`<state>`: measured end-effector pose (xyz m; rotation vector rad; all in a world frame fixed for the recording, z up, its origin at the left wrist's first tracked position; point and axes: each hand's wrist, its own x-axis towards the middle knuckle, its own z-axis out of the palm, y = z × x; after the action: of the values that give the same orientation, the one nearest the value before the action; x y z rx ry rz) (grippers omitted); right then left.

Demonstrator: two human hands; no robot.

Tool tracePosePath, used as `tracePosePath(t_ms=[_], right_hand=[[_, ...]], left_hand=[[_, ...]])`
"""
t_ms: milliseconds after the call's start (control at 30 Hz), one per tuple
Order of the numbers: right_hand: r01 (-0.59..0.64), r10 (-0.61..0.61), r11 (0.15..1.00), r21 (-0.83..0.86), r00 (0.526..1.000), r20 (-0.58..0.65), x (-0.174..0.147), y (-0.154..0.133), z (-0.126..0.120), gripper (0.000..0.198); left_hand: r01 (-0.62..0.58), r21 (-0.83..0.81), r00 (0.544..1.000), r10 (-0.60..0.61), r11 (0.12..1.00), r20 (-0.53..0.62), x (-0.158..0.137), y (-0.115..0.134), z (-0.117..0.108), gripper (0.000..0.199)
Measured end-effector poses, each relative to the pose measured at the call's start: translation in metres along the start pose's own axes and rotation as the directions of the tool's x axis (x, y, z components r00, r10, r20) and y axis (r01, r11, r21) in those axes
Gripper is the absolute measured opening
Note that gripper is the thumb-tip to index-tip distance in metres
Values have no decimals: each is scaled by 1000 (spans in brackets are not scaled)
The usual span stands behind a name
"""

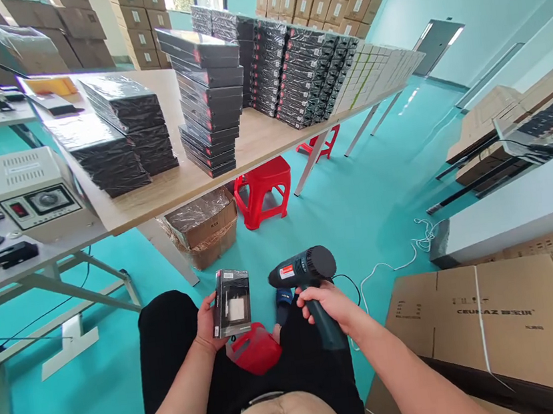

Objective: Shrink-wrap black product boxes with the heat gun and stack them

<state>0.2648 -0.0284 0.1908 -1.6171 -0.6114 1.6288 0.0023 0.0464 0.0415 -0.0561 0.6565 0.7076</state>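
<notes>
In my left hand (206,321) is a small black product box (232,300) with a pale picture on its front, held tilted above my lap. My right hand (326,305) grips the handle of a dark heat gun (297,268), its nozzle pointing left toward the box, with a gap between them. A cord trails from the heat gun to the floor. Ahead on the wooden table (168,188) stand a tall stack of black boxes (210,101) and a lower pile of film-wrapped black boxes (121,132).
Under the table are a red stool (264,185) and an open carton (203,226) with clear film. A control unit (35,189) sits on the left bench. Flat cardboard cartons (491,315) lie at my right. A white cable (389,264) crosses the floor.
</notes>
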Motion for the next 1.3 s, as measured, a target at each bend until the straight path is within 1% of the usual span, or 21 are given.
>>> tracePosePath(t_ms=[33,100,167,200,267,400,467,567,667,733,767,800,867,933,967,1000,1100,1133,1167,1200,1300], right_hand=[[-4,4,1000,16,1000,18,-1,0,-1,25],[-9,0,997,79,993,118,-8,-4,4,26],[-6,-30,989,151,972,235,-14,-10,14,28],[3,-49,985,171,962,268,-15,-13,19,28],[34,-79,985,171,962,262,-13,-20,23,28],[61,-73,994,95,989,129,4,-29,9,24],[48,-56,997,63,990,132,9,-29,-2,24],[22,-17,1000,-17,971,239,4,-25,-14,26],[-46,110,985,-168,913,394,-9,-21,-20,26],[-76,177,969,-236,881,440,-14,-19,-22,27],[-72,171,969,-236,885,434,-15,-18,-21,27],[-57,141,976,-211,902,408,-13,-18,-20,27],[-4,44,992,-124,947,318,-8,-18,-18,27],[29,-13,998,-64,969,248,-3,-20,-16,27],[27,-9,997,-67,969,248,-3,-21,-16,28],[10,16,996,-93,961,276,-4,-22,-17,28],[-68,163,970,-234,896,413,-12,-24,-19,27],[-77,185,964,-255,881,434,-13,-24,-19,27],[-71,177,966,-249,883,435,-14,-24,-19,27],[-52,140,975,-216,900,413,-13,-23,-17,28],[26,-1,996,-85,960,279,-8,-20,-13,27]], left_hand=[[8,2,1000,-8,1000,3,1,0,0,35],[33,12,999,-33,999,2,4,-1,0,34],[58,29,998,-58,998,-14,6,-2,2,34],[67,35,998,-66,997,-15,6,-2,3,34],[68,37,998,-68,997,-7,4,-1,4,34],[31,20,1000,-31,999,-6,-1,1,1,35],[12,22,1000,-11,1000,-19,-2,1,0,35],[-2,26,1000,3,1000,-13,-1,0,0,34],[6,25,1000,-6,1000,16,0,0,2,32],[12,29,1000,-13,1000,18,1,-1,4,31],[10,33,1000,-11,999,11,2,-1,4,31],[7,37,1000,-7,999,-2,2,0,4,31],[9,40,1000,-8,999,-26,1,0,4,32],[19,30,999,-18,999,-31,0,0,4,33],[22,26,999,-21,999,-27,-1,1,4,33],[22,24,1000,-21,999,-22,-2,1,4,33],[-1,15,1000,1,1000,-8,-2,1,4,33],[-4,12,1000,4,1000,-7,-2,0,4,33],[-6,9,1000,6,1000,-10,-1,0,4,33],[-4,8,1000,4,1000,-14,-1,0,4,33],[19,7,1000,-19,1000,4,0,0,4,40]])
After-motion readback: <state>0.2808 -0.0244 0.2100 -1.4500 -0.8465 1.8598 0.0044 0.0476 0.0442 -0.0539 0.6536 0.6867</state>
